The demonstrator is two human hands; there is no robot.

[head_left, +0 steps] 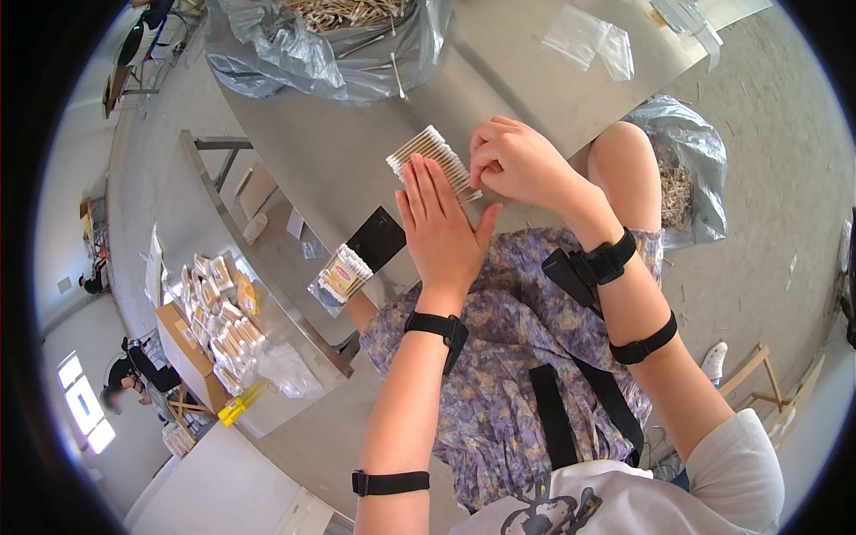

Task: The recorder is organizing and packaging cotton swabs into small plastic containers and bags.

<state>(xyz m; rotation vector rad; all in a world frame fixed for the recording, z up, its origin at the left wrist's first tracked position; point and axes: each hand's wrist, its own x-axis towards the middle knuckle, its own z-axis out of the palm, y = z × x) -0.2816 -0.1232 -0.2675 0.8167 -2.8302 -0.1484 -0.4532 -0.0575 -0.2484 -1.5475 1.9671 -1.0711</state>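
Observation:
A flat row of cotton swabs (419, 145) with wooden sticks and white tips lies on the metal table in front of me. My left hand (439, 236) rests flat across the near part of the row, fingers stretched out and thumb apart. At the row's right end is my right hand (519, 162), its fingers curled and pinched together close to the swab tips. Whatever is between those fingertips, if anything, is hidden. A black flat pad (377, 238) lies left of my left hand, and a clear pack of cotton swabs (343, 275) sits beside it.
A grey plastic bag (312, 78) full of loose swabs stands on the table's far left. Clear plastic bags (584, 43) lie far right. Another swab bag (682, 192) is beside my right knee. Many swab packs (223, 330) cover a side table at left. A person (143, 370) sits beyond.

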